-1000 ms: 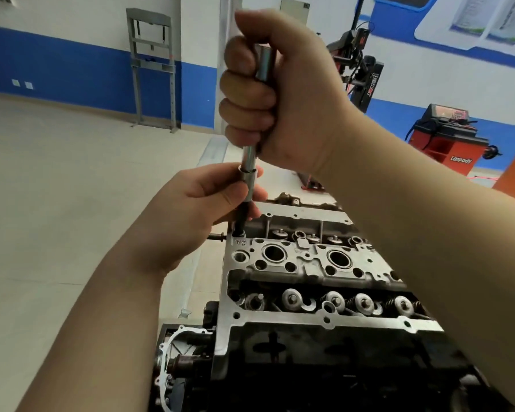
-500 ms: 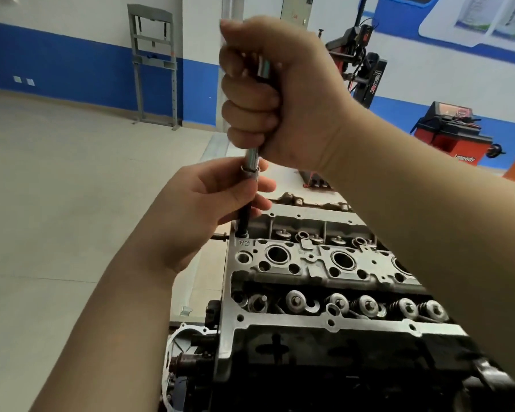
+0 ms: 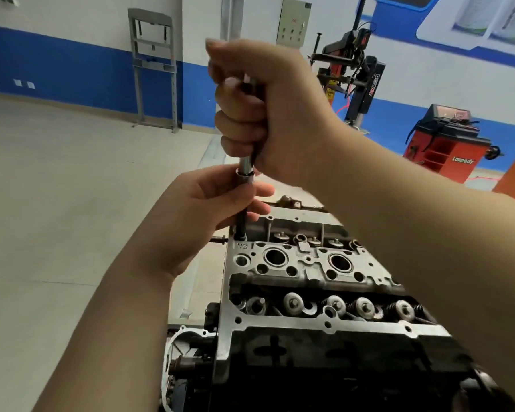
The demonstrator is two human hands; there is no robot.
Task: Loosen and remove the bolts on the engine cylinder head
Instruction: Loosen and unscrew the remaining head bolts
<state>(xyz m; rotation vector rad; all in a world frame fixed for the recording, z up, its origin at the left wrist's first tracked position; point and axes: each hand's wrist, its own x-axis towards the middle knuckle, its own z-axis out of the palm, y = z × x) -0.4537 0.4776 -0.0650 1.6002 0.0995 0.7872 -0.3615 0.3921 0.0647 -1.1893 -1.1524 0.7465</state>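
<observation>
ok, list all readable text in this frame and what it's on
"Lampady": red wheel balancer, on its side.
"power": black upright of the tyre changer, running vertically.
"2A", seen upside down: cast into the cylinder head corner beside the socket tool.
Grey wall box: small red mark, unreadable.

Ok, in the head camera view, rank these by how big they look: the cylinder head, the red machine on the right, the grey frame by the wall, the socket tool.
1. cylinder head
2. red machine and grey frame: similar, and farther off, so unranked
3. socket tool, mostly hidden by the hands
</observation>
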